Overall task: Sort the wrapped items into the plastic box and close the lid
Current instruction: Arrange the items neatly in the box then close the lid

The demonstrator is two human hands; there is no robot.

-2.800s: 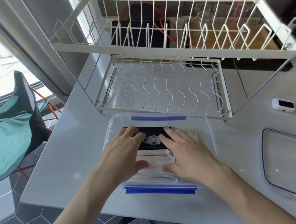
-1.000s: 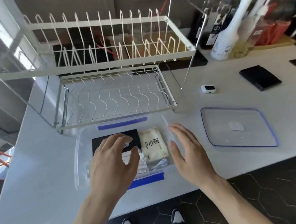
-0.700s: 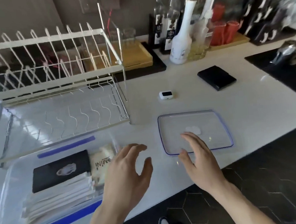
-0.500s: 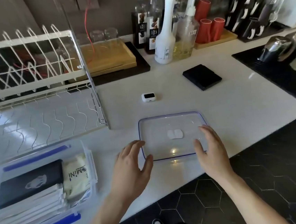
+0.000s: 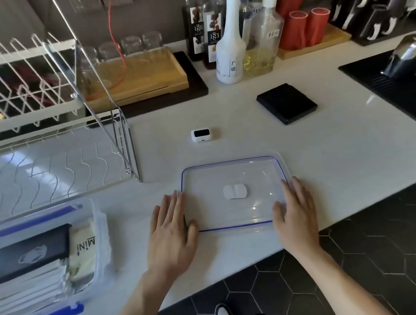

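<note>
The clear lid (image 5: pixel 232 180) with a blue rim lies flat on the white counter in front of me. My left hand (image 5: pixel 171 234) rests at its left edge and my right hand (image 5: pixel 296 215) at its right edge, fingers spread and touching the rim. At the lower left stands the clear plastic box (image 5: pixel 98 244) with blue clips, uncovered. Inside it lie a black packet (image 5: pixel 28 253), a cream "MiNi" packet (image 5: pixel 82 250) and a stack of white wrapped items (image 5: pixel 24 289).
A white wire dish rack (image 5: pixel 47 137) stands behind the box. A small white device (image 5: pixel 201 135) and a black square pad (image 5: pixel 286 102) lie beyond the lid. Bottles (image 5: pixel 229 43), red cups and a wooden tray line the back wall. The counter edge runs just below my hands.
My hands left the box and moved right to the lid, and the view swung right with them. They now touch both short sides of the lid.
</note>
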